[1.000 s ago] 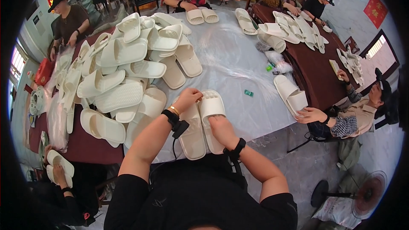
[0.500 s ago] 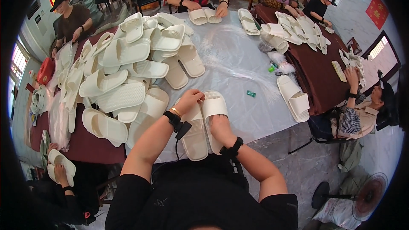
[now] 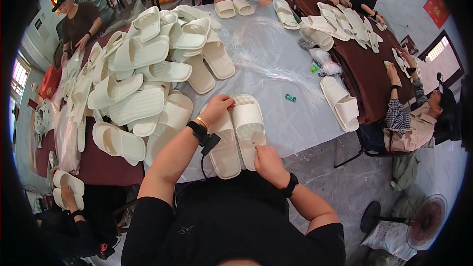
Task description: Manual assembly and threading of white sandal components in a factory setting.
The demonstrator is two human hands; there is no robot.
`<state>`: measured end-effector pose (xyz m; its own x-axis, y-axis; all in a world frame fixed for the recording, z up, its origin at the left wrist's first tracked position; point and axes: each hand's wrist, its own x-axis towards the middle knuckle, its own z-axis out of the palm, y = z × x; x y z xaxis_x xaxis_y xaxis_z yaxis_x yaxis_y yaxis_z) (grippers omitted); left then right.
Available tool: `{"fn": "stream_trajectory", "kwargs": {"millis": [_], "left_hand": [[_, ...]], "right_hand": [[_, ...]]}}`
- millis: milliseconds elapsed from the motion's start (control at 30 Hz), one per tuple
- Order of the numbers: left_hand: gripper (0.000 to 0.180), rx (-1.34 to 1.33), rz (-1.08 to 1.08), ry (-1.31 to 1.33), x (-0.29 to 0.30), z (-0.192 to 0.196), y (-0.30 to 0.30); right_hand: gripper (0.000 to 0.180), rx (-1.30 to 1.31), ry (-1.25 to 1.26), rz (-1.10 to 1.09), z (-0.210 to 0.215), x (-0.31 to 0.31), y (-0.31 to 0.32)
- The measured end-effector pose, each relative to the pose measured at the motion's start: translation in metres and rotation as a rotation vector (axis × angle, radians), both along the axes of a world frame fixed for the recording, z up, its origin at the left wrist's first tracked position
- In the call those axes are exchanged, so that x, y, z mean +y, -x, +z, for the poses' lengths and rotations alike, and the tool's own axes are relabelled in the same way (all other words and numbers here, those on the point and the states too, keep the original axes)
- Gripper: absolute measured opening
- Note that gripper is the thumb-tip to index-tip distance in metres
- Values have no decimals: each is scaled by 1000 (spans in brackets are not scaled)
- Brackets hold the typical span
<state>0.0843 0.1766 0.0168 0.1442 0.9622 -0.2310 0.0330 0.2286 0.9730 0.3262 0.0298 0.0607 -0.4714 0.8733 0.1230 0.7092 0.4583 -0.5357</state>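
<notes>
Two cream slide slippers lie side by side on the clear plastic sheet in front of me. My left hand [image 3: 218, 107] rests on the toe end of the left slipper [image 3: 224, 145], fingers curled over its strap. My right hand [image 3: 267, 162] grips the heel end of the right slipper [image 3: 249, 124]. Both wrists carry black bands, and a cable hangs from the left one.
A big heap of cream slippers [image 3: 140, 76] covers the table's left half. A small green item [image 3: 290, 98] lies on the plastic sheet [image 3: 276, 59]. A slipper pair [image 3: 341, 102] sits at the right edge. Several people work around the tables; a fan [image 3: 427, 216] stands on the floor.
My right hand has slid down from the middle of the right slipper to its heel end. The left hand stays on the toe end.
</notes>
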Motion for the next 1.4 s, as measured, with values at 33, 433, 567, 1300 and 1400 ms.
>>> {"fn": "stream_trajectory", "kwargs": {"millis": [33,433,567,1300,1400], "left_hand": [[23,8,-2,1,-1,1,-1],[24,32,-16,-11,-4,2,1],[23,26,-4,-3,-3,-1,6],[27,-11,-169,51,-4,15,1],[27,38,-207,56,-4,22,-3]], "right_hand": [[13,2,-3,-1,-2,3,3],[18,35,-40,-163,18,-2,-9],[24,18,-12,-126,12,0,-2],[22,-251,-231,215,-21,69,39],[22,-265,-229,235,-17,70,37]]}}
